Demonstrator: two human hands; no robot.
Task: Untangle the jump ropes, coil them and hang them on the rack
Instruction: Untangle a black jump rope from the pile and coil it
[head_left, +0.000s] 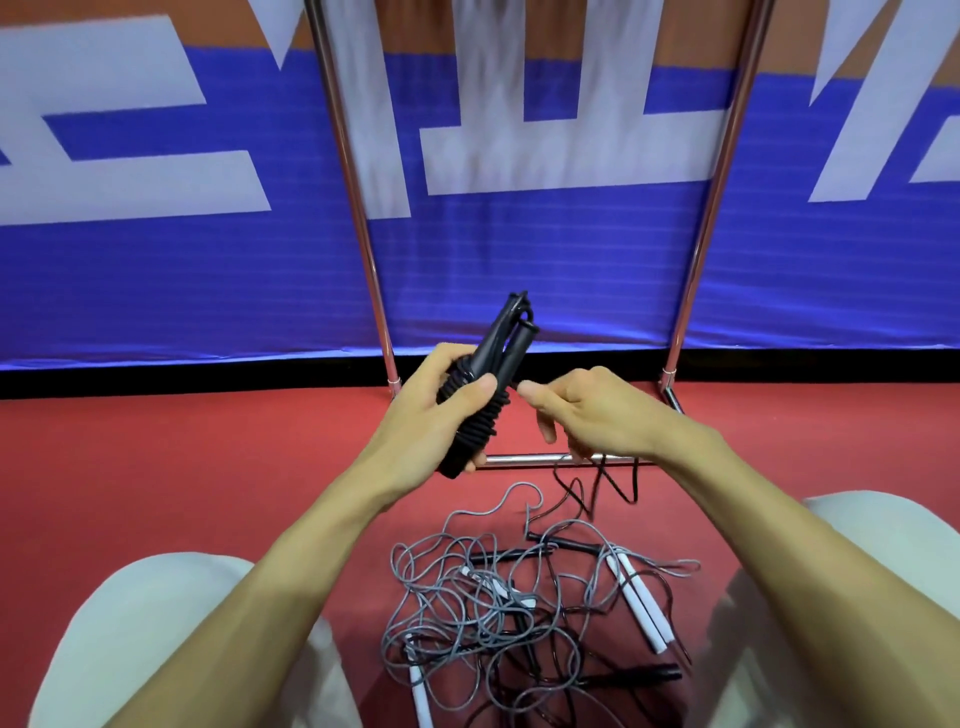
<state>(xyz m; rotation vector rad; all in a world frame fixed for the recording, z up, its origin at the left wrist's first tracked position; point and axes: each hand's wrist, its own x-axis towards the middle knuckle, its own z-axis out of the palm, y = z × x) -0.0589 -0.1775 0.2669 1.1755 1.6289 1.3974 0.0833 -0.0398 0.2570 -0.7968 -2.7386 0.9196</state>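
Two broad planes fill the view: a blue banner with large white lettering beyond the hands, and a red sports floor beneath them. A chrome tubular rack stands against the banner. Below the hands lies a tangled heap of grey and black jump ropes. The left hand grips a black jump rope, its cord wound round paired handles. Just beside it, the right hand pinches the rope's loose trailing end.

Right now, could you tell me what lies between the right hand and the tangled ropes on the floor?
In the head view, a loose black cord hangs from the right hand down toward the tangled ropes.
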